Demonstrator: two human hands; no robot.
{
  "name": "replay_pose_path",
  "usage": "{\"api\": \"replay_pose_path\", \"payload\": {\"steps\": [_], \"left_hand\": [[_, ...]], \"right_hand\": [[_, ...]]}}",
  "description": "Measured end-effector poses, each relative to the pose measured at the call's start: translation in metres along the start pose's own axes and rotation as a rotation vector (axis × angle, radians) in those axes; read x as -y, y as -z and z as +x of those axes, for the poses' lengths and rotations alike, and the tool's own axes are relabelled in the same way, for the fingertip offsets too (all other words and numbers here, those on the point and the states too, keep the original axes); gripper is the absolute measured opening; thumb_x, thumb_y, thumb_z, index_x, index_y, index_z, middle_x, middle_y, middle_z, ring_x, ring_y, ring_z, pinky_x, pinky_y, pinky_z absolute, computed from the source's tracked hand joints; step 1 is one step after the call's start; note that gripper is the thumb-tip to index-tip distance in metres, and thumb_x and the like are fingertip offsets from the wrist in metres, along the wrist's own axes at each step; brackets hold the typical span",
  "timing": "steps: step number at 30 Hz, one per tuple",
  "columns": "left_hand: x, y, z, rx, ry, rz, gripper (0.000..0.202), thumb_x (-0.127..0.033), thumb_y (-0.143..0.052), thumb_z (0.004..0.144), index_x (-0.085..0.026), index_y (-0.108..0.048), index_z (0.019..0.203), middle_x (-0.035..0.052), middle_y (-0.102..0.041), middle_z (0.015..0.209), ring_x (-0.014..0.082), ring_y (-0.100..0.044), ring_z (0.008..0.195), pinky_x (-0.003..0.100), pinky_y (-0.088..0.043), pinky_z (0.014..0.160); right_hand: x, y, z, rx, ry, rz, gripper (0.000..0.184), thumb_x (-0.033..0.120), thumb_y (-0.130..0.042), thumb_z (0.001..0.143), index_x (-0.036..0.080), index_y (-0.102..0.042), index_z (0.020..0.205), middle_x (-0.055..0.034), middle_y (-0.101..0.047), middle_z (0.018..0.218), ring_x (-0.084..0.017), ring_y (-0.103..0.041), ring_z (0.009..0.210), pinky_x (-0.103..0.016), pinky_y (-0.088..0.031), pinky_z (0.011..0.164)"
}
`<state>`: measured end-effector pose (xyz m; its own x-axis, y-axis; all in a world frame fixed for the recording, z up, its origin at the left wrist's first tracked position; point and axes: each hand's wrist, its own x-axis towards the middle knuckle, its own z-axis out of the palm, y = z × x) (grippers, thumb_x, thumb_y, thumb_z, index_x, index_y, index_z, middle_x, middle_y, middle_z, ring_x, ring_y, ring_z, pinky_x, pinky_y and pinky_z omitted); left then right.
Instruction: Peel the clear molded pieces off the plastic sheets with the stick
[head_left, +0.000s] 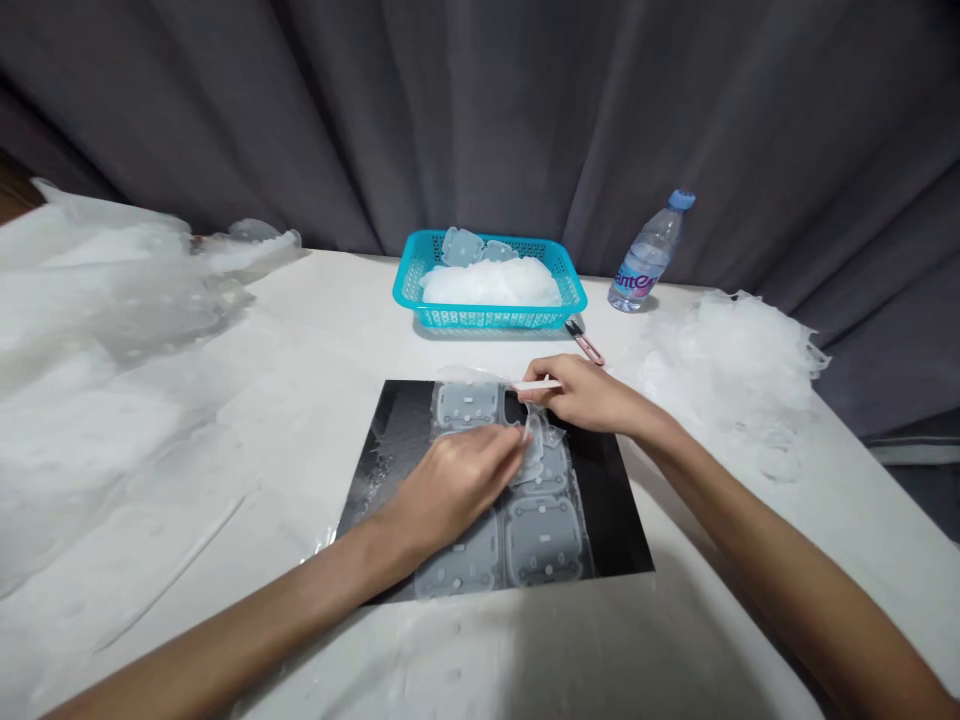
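A translucent moulded sheet (544,540) with rounded-square shapes lies on a black board (619,520) in the middle of the table. My left hand (461,475) reaches over the sheet, its fingers pinched on the edge of a clear, loosened piece (533,450) that stands up from it. At the sheet's far side, my right hand (566,390) is closed around a slim white tool (538,384); its exact kind does not show. The right fingers are just above the loosened piece, and the left hand hides part of the sheet.
Behind the board stands a turquoise basket (487,318) holding translucent pieces (491,283). Pink-handled thread snips (587,345) lie beside it, near a water bottle (646,255). Clear scraps are heaped at right (739,365); a larger pile of translucent sheets (97,300) covers the left.
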<state>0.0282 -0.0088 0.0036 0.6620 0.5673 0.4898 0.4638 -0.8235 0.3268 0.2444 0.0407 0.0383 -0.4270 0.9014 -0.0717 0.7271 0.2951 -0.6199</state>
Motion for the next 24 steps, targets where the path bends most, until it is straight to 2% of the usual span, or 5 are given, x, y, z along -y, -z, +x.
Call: {"api": "replay_pose_path", "payload": {"steps": [4, 9, 13, 21, 24], "left_hand": [[-0.005, -0.001, -0.01, -0.042, -0.285, 0.249, 0.019, -0.006, -0.045, 0.105, -0.011, -0.062, 0.114, 0.0024, -0.067, 0.078, 0.0171, -0.065, 0.067, 0.029, -0.05, 0.067], [-0.004, 0.002, -0.008, 0.014, 0.21, -0.222, 0.022, -0.025, -0.051, 0.108, -0.018, -0.057, 0.088, -0.0057, -0.054, 0.064, 0.0093, -0.052, 0.053, 0.022, -0.04, 0.054], [0.001, 0.007, 0.003, 0.097, 0.559, -0.628, 0.026, -0.042, -0.056, 0.106, -0.02, -0.061, 0.093, -0.007, -0.057, 0.062, 0.0086, -0.048, 0.053, 0.021, -0.035, 0.051], [0.005, 0.009, 0.001, 0.102, 0.612, -0.801, 0.025, -0.045, -0.059, 0.103, -0.02, -0.065, 0.104, -0.0013, -0.069, 0.081, 0.0131, -0.057, 0.071, 0.024, -0.042, 0.065], [0.007, 0.009, -0.002, 0.086, 0.594, -0.724, 0.026, -0.044, -0.058, 0.103, -0.02, -0.068, 0.107, -0.0008, -0.069, 0.082, 0.0141, -0.056, 0.072, 0.026, -0.042, 0.066]], "right_hand": [[0.003, -0.016, 0.005, -0.175, -0.114, -0.194, 0.022, 0.005, -0.052, 0.089, 0.018, -0.068, 0.097, -0.0111, -0.074, 0.108, -0.027, -0.065, 0.102, -0.033, -0.04, 0.079], [-0.02, 0.002, 0.008, -0.174, -0.081, -0.132, 0.015, 0.014, -0.059, 0.091, 0.02, -0.068, 0.101, -0.0054, -0.075, 0.107, -0.023, -0.066, 0.103, -0.033, -0.043, 0.087], [-0.041, 0.026, 0.002, -0.197, -0.02, -0.02, 0.023, 0.022, -0.065, 0.091, 0.02, -0.066, 0.113, -0.007, -0.072, 0.112, -0.022, -0.065, 0.097, -0.033, -0.046, 0.083], [-0.044, 0.04, -0.011, 0.072, -0.098, -0.037, 0.02, 0.037, -0.067, 0.095, 0.018, -0.069, 0.1, -0.0065, -0.068, 0.093, -0.021, -0.062, 0.089, -0.032, -0.045, 0.078], [-0.035, 0.045, -0.016, 0.018, -0.053, -0.047, 0.021, 0.039, -0.065, 0.097, 0.018, -0.071, 0.098, -0.0074, -0.071, 0.096, -0.022, -0.063, 0.09, -0.033, -0.047, 0.08]]}}
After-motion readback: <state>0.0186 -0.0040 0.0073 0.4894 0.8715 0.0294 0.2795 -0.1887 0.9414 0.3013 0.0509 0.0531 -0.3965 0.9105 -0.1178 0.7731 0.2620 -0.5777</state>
